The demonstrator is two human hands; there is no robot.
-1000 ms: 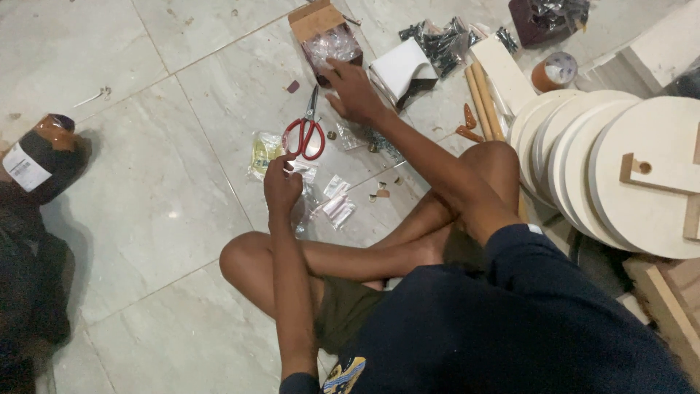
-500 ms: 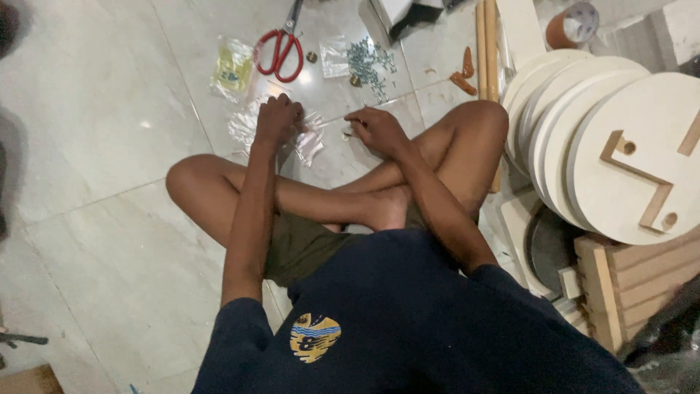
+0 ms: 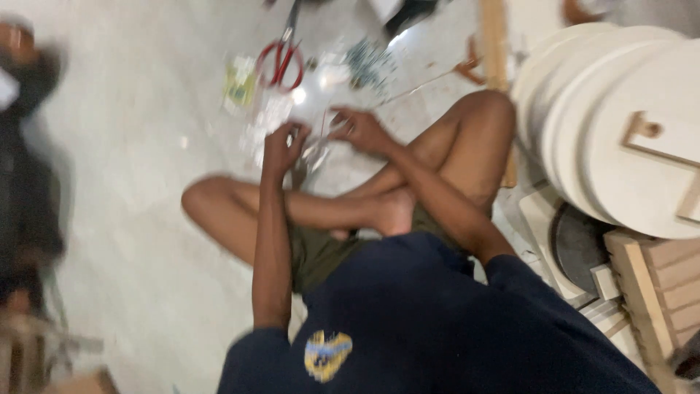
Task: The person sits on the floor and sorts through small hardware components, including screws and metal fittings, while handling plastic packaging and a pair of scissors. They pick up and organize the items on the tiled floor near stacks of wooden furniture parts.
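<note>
- far out to the left of the left hand, a dark heap (image 3: 29, 168) lies on the pale tiled floor (image 3: 146, 241), too blurred to name.
- up and to the left of the left hand sits a small yellowish packet (image 3: 239, 82), well apart from the fingers.
- just right of that packet, above the left hand, red-handled scissors (image 3: 283, 60) lie on the floor with the blades pointing away from the person.
- the left hand (image 3: 283, 146) is curled, fingers bent in on the edge of a small clear plastic bag (image 3: 315, 152); the blur hides how firmly it pinches.
- the clear plastic bag sits between the two hands, just above the crossed legs, touching both.
- the right hand (image 3: 362, 130) is bent too, fingertips on the bag's other edge; the grip looks like a pinch.
- above the right hand, a scatter of small screws (image 3: 370, 62) lies in a loose pile.
- further right of the right hand, a wooden strip (image 3: 496, 51) runs along the floor.
- far right, round pale wooden discs (image 3: 620, 131) lean stacked on edge.
</note>
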